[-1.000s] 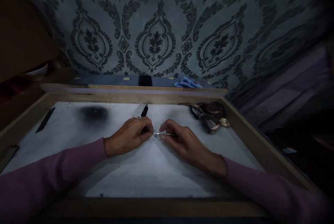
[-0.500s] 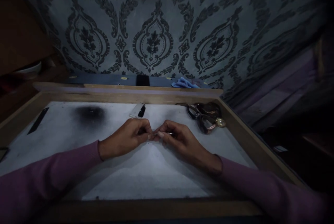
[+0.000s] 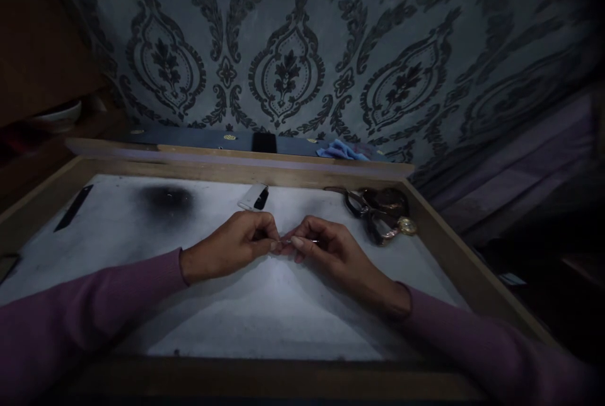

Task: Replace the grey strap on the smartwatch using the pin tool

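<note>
Over the middle of the white surface [image 3: 227,324], my two hands meet at their fingertips. A thin, shiny metal piece [image 3: 316,241] shows between the thumb and fingers of my right hand [image 3: 326,248]; its kind is too small to tell. My left hand [image 3: 236,245] is closed in a pinch at the tip end of that piece, and what its fingertips grip is hidden. Just behind my hands lies a small white and black object [image 3: 254,197].
Wooden edging [image 3: 439,229] frames the surface. Several watches [image 3: 385,217] lie heaped at the back right. A black flat strip [image 3: 74,207] lies at the left, near a dark smudge. Behind the frame are a blue cloth [image 3: 343,150] and a dark rectangular object [image 3: 263,142].
The view has shifted slightly, so the whole scene sits a little further right. Both hands keep the same pinch at the fingertips; the metal piece shows slightly more clearly.
</note>
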### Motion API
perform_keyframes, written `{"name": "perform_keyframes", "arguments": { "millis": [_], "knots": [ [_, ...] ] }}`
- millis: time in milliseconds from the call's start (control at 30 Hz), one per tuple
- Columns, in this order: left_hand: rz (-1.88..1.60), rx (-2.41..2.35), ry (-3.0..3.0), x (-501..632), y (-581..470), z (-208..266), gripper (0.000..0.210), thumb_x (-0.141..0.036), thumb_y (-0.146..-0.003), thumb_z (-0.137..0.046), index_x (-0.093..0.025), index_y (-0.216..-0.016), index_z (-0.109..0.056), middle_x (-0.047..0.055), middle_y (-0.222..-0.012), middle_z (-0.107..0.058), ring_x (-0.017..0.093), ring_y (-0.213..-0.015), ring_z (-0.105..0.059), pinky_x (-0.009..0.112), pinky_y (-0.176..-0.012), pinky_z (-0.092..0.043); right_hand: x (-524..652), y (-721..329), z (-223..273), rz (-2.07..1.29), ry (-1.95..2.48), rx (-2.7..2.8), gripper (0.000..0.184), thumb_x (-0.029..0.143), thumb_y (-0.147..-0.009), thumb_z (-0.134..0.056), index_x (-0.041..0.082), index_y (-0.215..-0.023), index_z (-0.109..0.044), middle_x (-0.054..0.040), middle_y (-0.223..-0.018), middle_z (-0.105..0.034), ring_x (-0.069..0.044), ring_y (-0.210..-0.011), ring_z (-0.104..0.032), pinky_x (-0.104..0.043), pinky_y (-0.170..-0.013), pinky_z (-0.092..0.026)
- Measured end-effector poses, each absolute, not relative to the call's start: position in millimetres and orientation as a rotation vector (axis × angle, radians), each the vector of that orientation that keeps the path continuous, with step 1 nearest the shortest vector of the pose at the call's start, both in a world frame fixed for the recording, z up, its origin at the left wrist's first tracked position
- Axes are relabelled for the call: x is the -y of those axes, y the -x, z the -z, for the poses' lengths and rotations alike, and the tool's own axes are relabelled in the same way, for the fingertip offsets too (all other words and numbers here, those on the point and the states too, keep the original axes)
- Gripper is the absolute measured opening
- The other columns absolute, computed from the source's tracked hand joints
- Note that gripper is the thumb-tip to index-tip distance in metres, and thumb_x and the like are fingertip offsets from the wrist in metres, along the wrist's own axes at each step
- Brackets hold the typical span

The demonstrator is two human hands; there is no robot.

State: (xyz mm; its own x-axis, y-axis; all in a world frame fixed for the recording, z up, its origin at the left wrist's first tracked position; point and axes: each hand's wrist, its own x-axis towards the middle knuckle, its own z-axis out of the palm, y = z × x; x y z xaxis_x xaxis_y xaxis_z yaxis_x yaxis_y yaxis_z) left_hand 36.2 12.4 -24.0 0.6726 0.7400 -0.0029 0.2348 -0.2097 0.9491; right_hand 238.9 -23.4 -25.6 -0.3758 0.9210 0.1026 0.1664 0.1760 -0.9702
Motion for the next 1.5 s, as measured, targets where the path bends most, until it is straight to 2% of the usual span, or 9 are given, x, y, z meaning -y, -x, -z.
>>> {"name": "perform_keyframes", "arguments": {
  "millis": [100,300,533,700,833,1033,1167,1333,1500],
  "knots": [
    [-0.561,-0.775,-1.743,-12,-36,24,0.012,-0.023,-0.086,-0.059,-0.015,-0.078,-0.059,0.002,-0.075,-0.065,0.012,-0.069,-0.058,0.022,-0.060,-0.041,23,-239,26,-1.272,1.033,1.692,0.034,0.049,-0.088,-0.064,0.017,-0.076,-0.061,-0.0056,-0.077,-0.071,-0.015,-0.069,-0.065,-0.029,-0.064,-0.056],
    [-0.546,-0.801,-1.786,-11,-36,21,0.011,-0.021,-0.085,-0.058,-0.015,-0.076,-0.060,-0.002,-0.066,-0.059,0.009,-0.058,-0.049,0.020,-0.055,-0.037,24,-238,25,-1.282,1.042,1.688,0.032,0.047,-0.089,-0.063,0.018,-0.076,-0.061,-0.0061,-0.079,-0.072,-0.015,-0.070,-0.065,-0.029,-0.065,-0.056],
    [-0.539,-0.811,-1.815,-11,-37,18,0.010,-0.017,-0.084,-0.056,-0.015,-0.075,-0.059,-0.004,-0.062,-0.056,0.008,-0.055,-0.047,0.019,-0.054,-0.036,24,-238,28,-1.252,1.048,1.727,0.031,0.045,-0.091,-0.062,0.016,-0.079,-0.062,-0.0072,-0.081,-0.072,-0.014,-0.068,-0.064,-0.028,-0.063,-0.054],
    [-0.502,-0.838,-1.811,-9,-38,16,0.010,-0.018,-0.084,-0.057,-0.015,-0.075,-0.061,-0.002,-0.065,-0.060,0.009,-0.057,-0.049,0.020,-0.053,-0.036,26,-239,29,-1.034,1.098,1.877,0.030,0.042,-0.094,-0.056,0.017,-0.080,-0.063,-0.0058,-0.075,-0.072,-0.014,-0.063,-0.062,-0.025,-0.056,-0.049],
    [-0.504,-0.821,-1.777,-9,-39,19,0.008,-0.016,-0.082,-0.057,-0.015,-0.075,-0.060,0.001,-0.071,-0.066,0.013,-0.067,-0.059,0.023,-0.061,-0.043,27,-240,30,-0.869,1.128,1.969,0.030,0.039,-0.095,-0.054,0.018,-0.076,-0.063,-0.0039,-0.068,-0.070,-0.014,-0.062,-0.061,-0.025,-0.056,-0.046],
    [-0.563,-0.811,-1.732,-10,-39,23,0.007,-0.017,-0.082,-0.057,-0.015,-0.076,-0.059,0.003,-0.076,-0.068,0.015,-0.073,-0.064,0.024,-0.064,-0.046,26,-238,31,-1.122,1.153,1.768,0.038,0.050,-0.091,-0.058,0.017,-0.073,-0.063,-0.0040,-0.067,-0.069,-0.013,-0.059,-0.060,-0.024,-0.054,-0.046],
    [-0.536,-0.745,-1.681,-12,-37,22,0.004,-0.019,-0.084,-0.058,-0.015,-0.084,-0.060,0.001,-0.081,-0.067,0.014,-0.077,-0.064,0.024,-0.069,-0.048,23,-237,30,-1.292,1.110,1.619,0.040,0.055,-0.085,-0.065,0.016,-0.072,-0.064,-0.0044,-0.068,-0.069,-0.013,-0.059,-0.060,-0.023,-0.052,-0.046],
    [-0.538,-0.689,-1.565,-13,-36,26,0.005,-0.020,-0.086,-0.059,-0.015,-0.086,-0.061,0.003,-0.085,-0.069,0.016,-0.087,-0.067,0.031,-0.084,-0.052,22,-239,30,-1.317,1.113,1.599,0.039,0.053,-0.084,-0.067,0.015,-0.074,-0.065,-0.0060,-0.069,-0.070,-0.015,-0.065,-0.065,-0.024,-0.055,-0.049],
    [-0.528,-0.673,-1.395,-14,-38,30,0.009,-0.022,-0.085,-0.064,-0.013,-0.084,-0.062,0.004,-0.083,-0.071,0.015,-0.084,-0.069,0.032,-0.084,-0.054,22,-239,29,-1.293,1.104,1.633,0.039,0.053,-0.085,-0.066,0.015,-0.074,-0.066,-0.0056,-0.070,-0.071,-0.014,-0.063,-0.064,-0.024,-0.054,-0.050]
  ]
}}
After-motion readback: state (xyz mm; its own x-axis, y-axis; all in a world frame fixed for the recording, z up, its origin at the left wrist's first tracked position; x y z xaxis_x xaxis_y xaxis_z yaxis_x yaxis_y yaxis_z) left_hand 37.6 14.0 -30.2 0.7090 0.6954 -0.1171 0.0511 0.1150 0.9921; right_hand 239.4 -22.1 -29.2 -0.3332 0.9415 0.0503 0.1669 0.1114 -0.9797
